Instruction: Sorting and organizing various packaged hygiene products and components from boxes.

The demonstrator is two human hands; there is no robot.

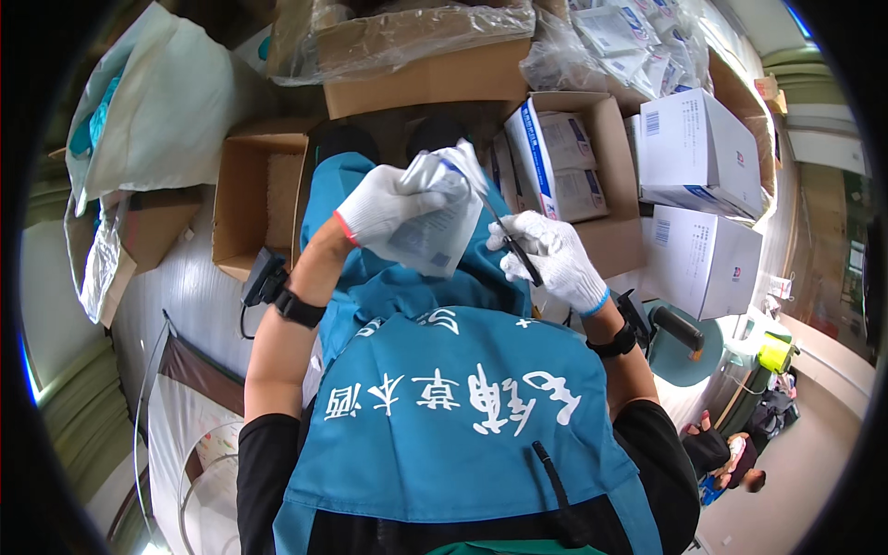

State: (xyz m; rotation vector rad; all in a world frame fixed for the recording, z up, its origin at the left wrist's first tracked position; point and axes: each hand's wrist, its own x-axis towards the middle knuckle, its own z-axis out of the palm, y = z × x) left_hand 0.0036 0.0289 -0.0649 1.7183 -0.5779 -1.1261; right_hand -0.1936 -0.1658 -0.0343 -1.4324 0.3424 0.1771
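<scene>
My left hand (390, 205), in a white knit glove, grips a white and blue plastic packet (433, 231) above my lap. The packet hangs down crumpled, its upper edge bunched. My right hand (553, 257), gloved alike, is closed around a slim dark tool (521, 252) with a narrow end pointing up at the packet's right edge. Whether it is a pair of scissors or tweezers I cannot tell, nor whether its tip touches the packet. Beneath both hands lies my blue apron (444, 398).
An open cardboard box (264, 199) stands left of my legs. On the right, a box (606, 245) holds several packets, beside white cartons (698, 153). Ahead is a plastic-lined box (425, 79); a white sack (176, 102) stands far left. Another person (740, 458) appears at lower right.
</scene>
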